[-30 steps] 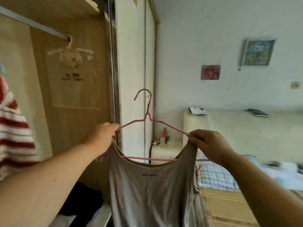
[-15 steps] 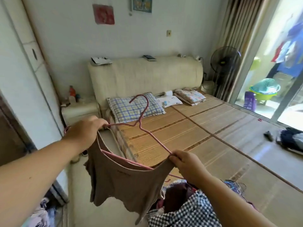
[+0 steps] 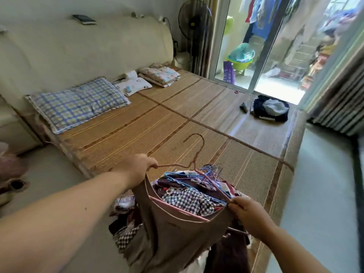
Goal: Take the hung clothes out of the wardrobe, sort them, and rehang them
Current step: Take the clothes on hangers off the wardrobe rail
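Bamboo matting covered the bed (image 3: 177,115) before us, with a checked pillow (image 3: 78,103) at ten o'clock. Our left hand (image 3: 136,168) gripped one shoulder of the pink hanger (image 3: 177,208) and our right hand (image 3: 250,211) pinched the other. The beige top (image 3: 177,237) hung from it at six o'clock, above a clothes heap (image 3: 189,198).

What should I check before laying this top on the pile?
1. Left hand grips hanger end: ok.
2. Right hand pinches the other end with a strap: ok.
3. Top hangs by both straps: ok.
4. Top is above the pile: ok.
5. Hanger free of the blue hangers in the pile: cannot tell.
6. Pile steady at the mat corner: cannot tell.
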`<state>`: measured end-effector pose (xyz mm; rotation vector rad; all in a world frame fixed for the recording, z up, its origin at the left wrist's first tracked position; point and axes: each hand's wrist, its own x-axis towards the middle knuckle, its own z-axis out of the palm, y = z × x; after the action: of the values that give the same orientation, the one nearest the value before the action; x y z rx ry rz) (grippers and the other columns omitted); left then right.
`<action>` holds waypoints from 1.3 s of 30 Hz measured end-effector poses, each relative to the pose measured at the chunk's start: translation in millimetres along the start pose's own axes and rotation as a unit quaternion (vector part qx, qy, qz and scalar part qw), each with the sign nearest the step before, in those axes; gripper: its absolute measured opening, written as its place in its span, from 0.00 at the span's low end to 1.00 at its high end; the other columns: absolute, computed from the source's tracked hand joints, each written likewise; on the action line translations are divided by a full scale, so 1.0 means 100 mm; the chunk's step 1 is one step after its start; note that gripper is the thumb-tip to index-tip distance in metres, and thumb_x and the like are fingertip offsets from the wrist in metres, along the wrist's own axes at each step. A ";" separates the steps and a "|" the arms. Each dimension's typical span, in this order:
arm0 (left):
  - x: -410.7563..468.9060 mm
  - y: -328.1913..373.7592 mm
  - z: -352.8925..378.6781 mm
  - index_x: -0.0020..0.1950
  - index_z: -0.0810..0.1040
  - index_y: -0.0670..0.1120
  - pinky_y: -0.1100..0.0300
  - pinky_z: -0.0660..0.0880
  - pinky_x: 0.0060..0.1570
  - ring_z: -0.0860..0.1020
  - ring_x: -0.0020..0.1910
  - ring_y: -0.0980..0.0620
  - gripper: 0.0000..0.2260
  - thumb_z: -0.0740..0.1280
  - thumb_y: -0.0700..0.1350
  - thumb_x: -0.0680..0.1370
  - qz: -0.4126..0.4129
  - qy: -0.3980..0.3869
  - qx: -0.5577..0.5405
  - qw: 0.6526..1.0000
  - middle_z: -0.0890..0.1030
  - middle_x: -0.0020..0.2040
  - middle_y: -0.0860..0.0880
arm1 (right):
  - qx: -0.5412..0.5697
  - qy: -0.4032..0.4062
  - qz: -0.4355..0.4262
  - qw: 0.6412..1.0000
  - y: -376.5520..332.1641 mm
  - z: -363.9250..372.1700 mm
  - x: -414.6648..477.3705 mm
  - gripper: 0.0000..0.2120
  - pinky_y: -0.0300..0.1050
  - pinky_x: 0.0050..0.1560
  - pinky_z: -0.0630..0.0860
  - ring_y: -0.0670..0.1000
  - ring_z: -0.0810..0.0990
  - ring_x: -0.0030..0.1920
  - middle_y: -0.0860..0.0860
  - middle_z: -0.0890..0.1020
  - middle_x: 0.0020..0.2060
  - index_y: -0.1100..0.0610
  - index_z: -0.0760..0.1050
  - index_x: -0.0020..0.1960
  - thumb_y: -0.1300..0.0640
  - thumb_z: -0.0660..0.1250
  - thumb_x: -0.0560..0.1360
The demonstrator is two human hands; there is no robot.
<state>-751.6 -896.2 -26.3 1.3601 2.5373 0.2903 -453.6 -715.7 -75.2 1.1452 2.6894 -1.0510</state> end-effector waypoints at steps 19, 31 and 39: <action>1.95 0.60 2.15 0.75 0.58 0.60 0.44 0.59 0.70 0.60 0.73 0.48 0.29 0.59 0.43 0.76 -0.084 -0.168 0.034 0.982 0.61 0.75 0.51 | -0.026 -0.019 0.186 0.982 1.56 0.90 1.93 0.21 0.49 0.59 0.71 0.53 0.70 0.65 0.50 0.73 0.64 0.48 0.67 0.68 0.48 0.62 0.76; 1.28 0.61 1.53 0.76 0.51 0.59 0.39 0.45 0.72 0.43 0.77 0.48 0.30 0.61 0.50 0.78 -0.068 -0.167 0.050 0.982 0.46 0.79 0.50 | -0.170 -0.089 -0.075 0.978 0.39 0.49 2.09 0.30 0.48 0.69 0.65 0.51 0.60 0.73 0.48 0.60 0.74 0.44 0.56 0.75 0.44 0.61 0.76; 0.34 0.22 0.07 0.76 0.50 0.60 0.40 0.45 0.72 0.45 0.77 0.49 0.30 0.61 0.51 0.78 -0.138 0.018 0.082 0.987 0.46 0.79 0.52 | -0.116 -0.072 -0.324 0.936 -1.40 0.28 1.87 0.26 0.49 0.71 0.62 0.51 0.63 0.71 0.48 0.64 0.72 0.44 0.62 0.73 0.45 0.62 0.76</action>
<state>-750.1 -854.7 -31.2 1.0419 2.7896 0.0537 -686.5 -685.2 -69.0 0.1197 3.0180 -0.7749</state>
